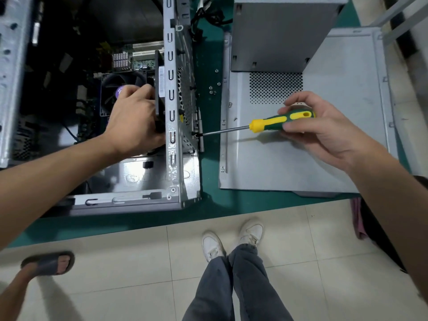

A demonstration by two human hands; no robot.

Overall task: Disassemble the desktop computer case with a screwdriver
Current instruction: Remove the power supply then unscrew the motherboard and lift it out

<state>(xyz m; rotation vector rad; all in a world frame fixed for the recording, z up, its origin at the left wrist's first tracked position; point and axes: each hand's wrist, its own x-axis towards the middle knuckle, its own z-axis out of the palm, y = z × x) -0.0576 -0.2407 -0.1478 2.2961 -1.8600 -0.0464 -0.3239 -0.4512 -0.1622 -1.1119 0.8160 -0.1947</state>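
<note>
right hand grip: right hand (pixel 324 126) wrapped round green-and-yellow plastic-handled screwdriver (pixel 281 120)
left hand grip: left hand (pixel 132 117) clutching black fan (pixel 159 93) inside
case spot: open grey metal computer case (pixel 171 107) on green mat (pixel 208 205), screwdriver tip at its perforated side

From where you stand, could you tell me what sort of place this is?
Probably a computer repair bench: an opened computer case, its removed side panel and loose screws lie on a green mat.

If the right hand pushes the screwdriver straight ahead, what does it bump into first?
Almost certainly the dark screw on the computer case wall: the screwdriver in the right hand already has its tip at it.
</note>
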